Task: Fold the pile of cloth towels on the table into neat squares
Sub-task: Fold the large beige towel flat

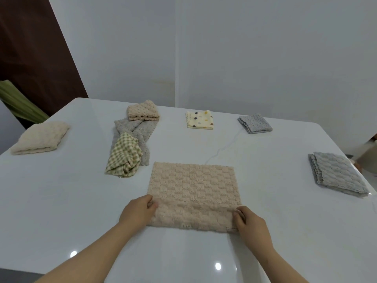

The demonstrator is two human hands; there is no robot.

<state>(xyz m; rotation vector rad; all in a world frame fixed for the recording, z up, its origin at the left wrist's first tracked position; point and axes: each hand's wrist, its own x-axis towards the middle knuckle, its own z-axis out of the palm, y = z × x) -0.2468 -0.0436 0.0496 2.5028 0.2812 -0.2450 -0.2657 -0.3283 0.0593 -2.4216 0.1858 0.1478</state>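
Note:
A beige waffle-textured towel point(193, 190) lies on the white table point(61, 201) in front of me, its near edge rolled up off the surface. My left hand point(137, 211) pinches the near left corner and my right hand point(252, 226) pinches the near right corner. To the left behind it is a loose pile: a green checked towel point(124, 156) on a crumpled grey towel point(140, 129), with a folded tan towel point(142, 111) at its far end.
Folded towels lie around the table: a cream one point(40, 137) far left, a spotted yellow one point(200, 119) at the back, a speckled grey one point(255, 123) back right, a grey one point(338, 174) near the right edge. A wall stands behind the table.

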